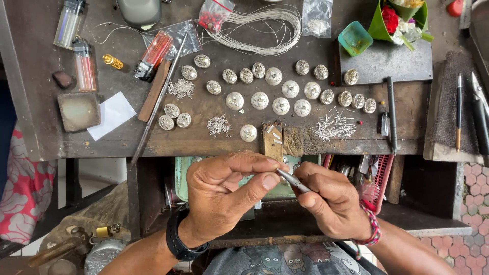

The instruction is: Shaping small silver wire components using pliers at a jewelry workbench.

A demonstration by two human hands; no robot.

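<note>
Two hands are held together below the workbench [102,145] front edge: right hand [333,203] is pinched shut around metal tweezers [293,180], whose tip is met by the closed left hand [224,196] fingertips; anything held there cannot be told. Dried bits are seen in a teal cup [355,38] near the back right corner, flowers in a green leaf cone [378,25] beside it.

One view only, worn on the head, and it looks almost straight down. The worn dark wooden workbench [214,109] fills the upper half of the frame, its front edge running across the middle. Below that edge, centre frame and close to the lens, sit the left hand [224,196] and the right hand [331,201], forearms entering from the bottom edge. The person's lap shows at bottom centre, red patterned floor tiles [471,196] at lower right.
</note>
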